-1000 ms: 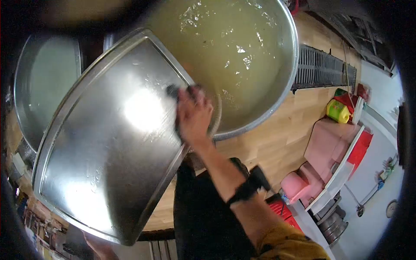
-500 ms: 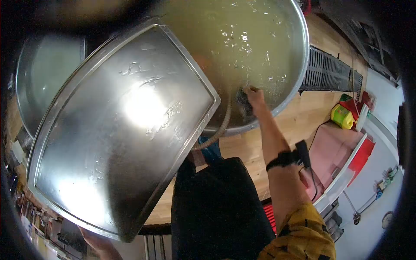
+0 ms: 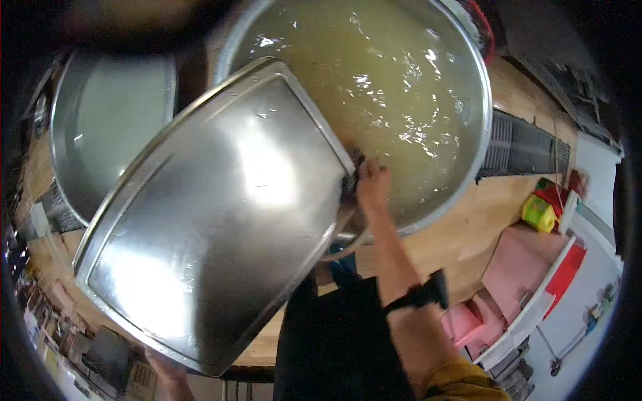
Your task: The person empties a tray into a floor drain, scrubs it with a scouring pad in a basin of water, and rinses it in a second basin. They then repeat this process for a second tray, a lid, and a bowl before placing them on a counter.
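Fingers (image 3: 366, 172) of the right hand (image 3: 373, 188) are clenched on a dark scouring pad (image 3: 352, 175). I see the pad pressed against the right-hand rim of a large steel tray (image 3: 221, 220), near its upper right corner. The hand sits just off that rim, over the near edge of the water. A black strap (image 3: 418, 295) circles the right forearm, and a yellow patterned sleeve (image 3: 461, 387) shows below it.

The tray is tilted. Its upper corner lies over a big round steel basin (image 3: 486, 127) of cloudy yellowish water, and its lower end reaches toward the bottom of the view. Its wet face is turned to the camera and carries a bright glare.

The left hand (image 3: 167, 375) shows only in part under the tray's lower rim. Its fingers are hidden behind the metal, so I cannot tell how they stand.

A second steel basin (image 3: 67, 167) lies to the left, partly behind the tray. Both basins rest on a wooden surface (image 3: 461, 234), and a drain grate (image 3: 528, 152) lies just right of the big basin. Pink items (image 3: 518, 264) and a yellow-green container (image 3: 538, 212) lie well apart at the right.
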Demonstrator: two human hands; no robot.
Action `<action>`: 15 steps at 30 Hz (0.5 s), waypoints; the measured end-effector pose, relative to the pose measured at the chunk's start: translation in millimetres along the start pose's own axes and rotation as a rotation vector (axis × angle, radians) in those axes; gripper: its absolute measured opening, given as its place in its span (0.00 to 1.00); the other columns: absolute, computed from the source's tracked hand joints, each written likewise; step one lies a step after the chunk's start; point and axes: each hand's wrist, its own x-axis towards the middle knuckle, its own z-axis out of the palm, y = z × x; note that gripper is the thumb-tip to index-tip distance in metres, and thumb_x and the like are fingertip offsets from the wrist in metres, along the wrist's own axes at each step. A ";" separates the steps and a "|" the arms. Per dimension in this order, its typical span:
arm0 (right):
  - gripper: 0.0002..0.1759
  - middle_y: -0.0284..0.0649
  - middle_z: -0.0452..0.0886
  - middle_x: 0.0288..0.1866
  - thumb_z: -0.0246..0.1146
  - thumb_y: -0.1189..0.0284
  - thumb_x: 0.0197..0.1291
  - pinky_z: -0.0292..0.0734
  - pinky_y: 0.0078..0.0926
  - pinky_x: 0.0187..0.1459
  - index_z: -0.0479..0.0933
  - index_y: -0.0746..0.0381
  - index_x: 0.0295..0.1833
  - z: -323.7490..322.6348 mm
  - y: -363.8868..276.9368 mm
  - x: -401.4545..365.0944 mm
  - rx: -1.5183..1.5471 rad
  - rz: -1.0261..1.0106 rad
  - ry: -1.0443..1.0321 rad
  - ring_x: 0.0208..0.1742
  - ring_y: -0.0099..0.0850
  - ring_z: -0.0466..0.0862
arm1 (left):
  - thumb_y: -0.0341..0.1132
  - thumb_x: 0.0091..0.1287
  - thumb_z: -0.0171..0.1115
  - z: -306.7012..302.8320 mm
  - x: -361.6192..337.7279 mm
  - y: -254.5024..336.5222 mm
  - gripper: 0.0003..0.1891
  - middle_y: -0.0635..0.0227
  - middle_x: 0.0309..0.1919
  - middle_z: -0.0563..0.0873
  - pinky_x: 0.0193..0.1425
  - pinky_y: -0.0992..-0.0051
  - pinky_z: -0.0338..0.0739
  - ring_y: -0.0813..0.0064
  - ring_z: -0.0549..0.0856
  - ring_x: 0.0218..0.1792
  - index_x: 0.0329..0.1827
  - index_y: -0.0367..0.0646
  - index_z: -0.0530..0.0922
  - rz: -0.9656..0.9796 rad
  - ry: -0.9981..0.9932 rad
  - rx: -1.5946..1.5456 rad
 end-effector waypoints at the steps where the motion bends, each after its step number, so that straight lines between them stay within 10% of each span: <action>1: 0.20 0.55 0.67 0.59 0.55 0.71 0.60 0.69 0.48 0.54 0.72 0.57 0.59 1.4 -9.4 20.0 0.052 -0.025 -0.113 0.55 0.58 0.70 | 0.53 0.70 0.37 17.9 -4.3 -1.5 0.32 0.53 0.55 0.71 0.58 0.63 0.67 0.60 0.73 0.54 0.61 0.31 0.63 -0.013 0.104 -0.229; 4: 0.19 0.53 0.71 0.54 0.55 0.69 0.59 0.69 0.50 0.51 0.73 0.58 0.57 -8.7 -90.2 33.5 -0.164 0.086 -0.207 0.51 0.56 0.71 | 0.52 0.69 0.40 15.6 -1.7 -5.6 0.31 0.52 0.52 0.74 0.55 0.60 0.69 0.58 0.76 0.50 0.61 0.30 0.64 0.265 -0.118 0.462; 6: 0.19 0.53 0.72 0.52 0.55 0.68 0.59 0.68 0.51 0.49 0.73 0.58 0.57 19.7 -120.5 -3.3 -0.182 -0.298 0.421 0.50 0.54 0.72 | 0.49 0.68 0.43 66.0 -8.4 9.3 0.28 0.52 0.45 0.78 0.50 0.61 0.73 0.60 0.79 0.45 0.58 0.29 0.67 -0.049 0.458 -0.281; 7: 0.20 0.55 0.74 0.47 0.54 0.66 0.60 0.67 0.50 0.46 0.73 0.58 0.57 29.7 -129.8 -28.9 -0.221 -0.464 0.599 0.45 0.52 0.73 | 0.49 0.68 0.43 61.8 -7.5 5.7 0.28 0.52 0.45 0.78 0.50 0.61 0.73 0.60 0.79 0.45 0.58 0.29 0.67 -0.063 0.446 -0.287; 10: 0.24 0.53 0.72 0.49 0.58 0.73 0.54 0.65 0.46 0.48 0.71 0.59 0.59 16.4 -162.7 -124.0 0.126 -0.610 0.155 0.50 0.50 0.71 | 0.42 0.65 0.51 33.3 -5.8 -26.0 0.26 0.52 0.45 0.81 0.46 0.69 0.78 0.65 0.81 0.41 0.58 0.28 0.66 0.272 0.316 0.947; 15: 0.12 0.49 0.72 0.47 0.58 0.73 0.54 0.71 0.46 0.47 0.74 0.58 0.46 -21.9 -95.3 -125.6 -0.080 -0.397 -0.007 0.48 0.50 0.73 | 0.44 0.68 0.47 23.0 -5.8 -32.6 0.27 0.52 0.51 0.77 0.50 0.66 0.75 0.64 0.79 0.46 0.62 0.31 0.64 0.364 0.325 1.047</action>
